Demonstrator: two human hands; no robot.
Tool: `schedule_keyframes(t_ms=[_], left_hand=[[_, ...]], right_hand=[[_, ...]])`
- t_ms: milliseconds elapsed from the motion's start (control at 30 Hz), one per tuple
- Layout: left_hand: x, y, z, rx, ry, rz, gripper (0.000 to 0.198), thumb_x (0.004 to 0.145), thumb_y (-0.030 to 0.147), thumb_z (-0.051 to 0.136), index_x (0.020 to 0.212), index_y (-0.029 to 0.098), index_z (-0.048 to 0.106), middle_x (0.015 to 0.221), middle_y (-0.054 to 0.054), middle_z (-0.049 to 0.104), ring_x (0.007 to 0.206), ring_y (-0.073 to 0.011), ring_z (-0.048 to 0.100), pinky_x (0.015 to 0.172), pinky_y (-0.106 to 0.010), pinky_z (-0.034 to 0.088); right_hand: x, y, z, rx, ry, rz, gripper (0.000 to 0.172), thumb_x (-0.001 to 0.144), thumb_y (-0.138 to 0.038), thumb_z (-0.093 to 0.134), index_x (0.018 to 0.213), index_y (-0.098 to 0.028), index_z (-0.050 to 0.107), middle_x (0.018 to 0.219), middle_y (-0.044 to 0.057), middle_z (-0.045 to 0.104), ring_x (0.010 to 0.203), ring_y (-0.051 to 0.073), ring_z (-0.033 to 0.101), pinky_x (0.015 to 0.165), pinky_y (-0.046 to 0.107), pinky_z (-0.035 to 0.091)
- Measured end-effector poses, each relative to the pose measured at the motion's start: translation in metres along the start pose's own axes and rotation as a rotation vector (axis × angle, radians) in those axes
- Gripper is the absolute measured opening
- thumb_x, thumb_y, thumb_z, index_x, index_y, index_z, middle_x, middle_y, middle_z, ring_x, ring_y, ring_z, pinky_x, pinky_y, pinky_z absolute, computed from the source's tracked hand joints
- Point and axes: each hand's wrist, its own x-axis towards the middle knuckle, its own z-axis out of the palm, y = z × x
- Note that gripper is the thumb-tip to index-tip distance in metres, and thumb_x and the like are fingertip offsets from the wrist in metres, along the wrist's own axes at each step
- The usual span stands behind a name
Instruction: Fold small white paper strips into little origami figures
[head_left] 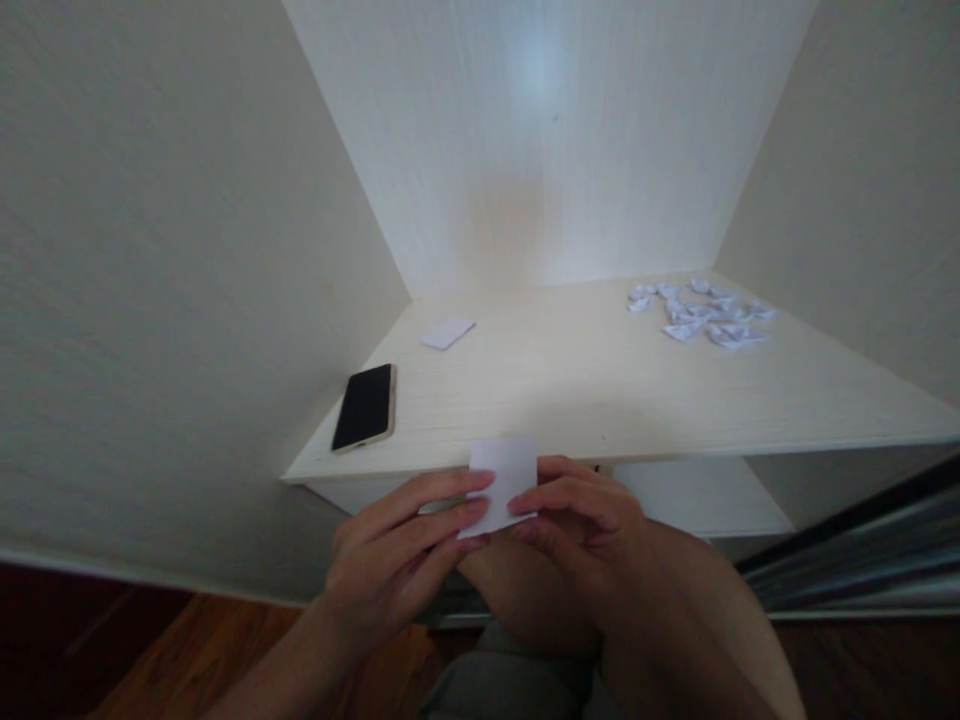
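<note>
A small white sheet of paper (pixel 504 478) is held upright in front of the table's near edge. My left hand (pixel 397 560) pinches its left side, fingers stretched along it. My right hand (pixel 581 510) pinches its right side with curled fingers. Both hands hover over my lap, just below the pale wooden tabletop (pixel 570 390).
A black phone (pixel 364 406) lies near the table's left front corner. A small white paper slip (pixel 448 333) rests farther back on the left. Several folded white paper pieces (pixel 701 312) are clustered at the back right. Walls close in on three sides; a lower shelf (pixel 697 495) sits underneath.
</note>
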Motion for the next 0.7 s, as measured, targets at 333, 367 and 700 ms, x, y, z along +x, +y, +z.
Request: schedule_keyframes(t_ms=[333,367,700], left_hand=[[0.004,-0.005,0.015,-0.282,0.081,-0.157,0.026,0.095,0.014,0.075,0.114,0.031,0.079,0.153,-0.008,0.060,0.123,-0.0289,0.073,0.098,-0.047,0.069],[0.006,-0.005,0.016,-0.308,0.093,-0.176,0.027,0.095,0.013,0.075,0.113,0.032,0.080,0.153,-0.007,0.059,0.121,-0.0279,0.073,0.097,-0.046,0.069],[0.016,-0.003,0.017,-0.161,0.054,-0.155,0.015,0.096,0.021,0.075,0.107,0.029,0.080,0.111,-0.001,0.080,0.098,-0.0168,0.077,0.086,-0.027,0.065]], right_hand=[[0.004,-0.002,0.005,0.255,0.052,0.211,0.007,0.087,-0.027,0.080,0.082,-0.031,0.080,0.095,0.004,0.080,0.091,0.025,0.074,0.082,0.039,0.060],[0.006,-0.003,0.006,0.301,0.045,0.219,0.007,0.088,-0.027,0.079,0.082,-0.031,0.079,0.094,0.004,0.079,0.089,0.024,0.074,0.081,0.038,0.060],[0.009,-0.004,0.004,0.472,0.022,0.303,0.012,0.091,-0.026,0.077,0.080,-0.028,0.077,0.082,-0.001,0.072,0.078,0.017,0.066,0.075,0.029,0.052]])
